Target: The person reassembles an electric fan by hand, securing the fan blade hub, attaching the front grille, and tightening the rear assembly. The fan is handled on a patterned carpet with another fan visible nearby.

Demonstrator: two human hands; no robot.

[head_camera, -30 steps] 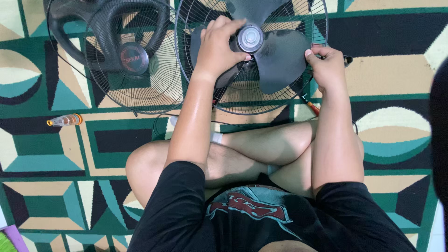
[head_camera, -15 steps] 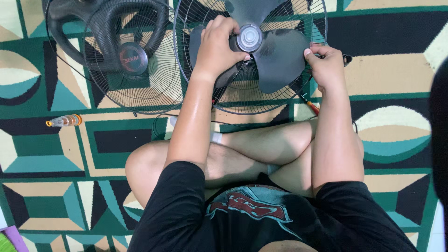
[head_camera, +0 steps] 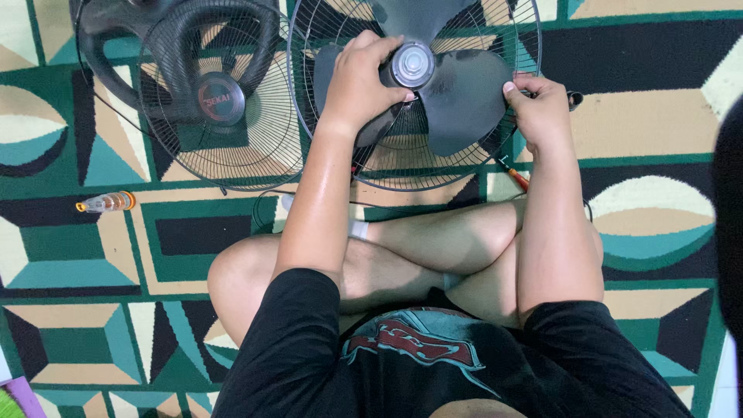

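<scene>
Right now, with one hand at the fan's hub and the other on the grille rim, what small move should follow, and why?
Probably a twist of the silver hub cap by the left hand, which already wraps it. The right hand braces the grille rim, and the dark blades are still mounted.

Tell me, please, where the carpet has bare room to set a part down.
Free: carpet right of the right hand; carpet between the small bottle and the knee. Crowded: around the front grille and rear guard, where the left hand works.
</scene>
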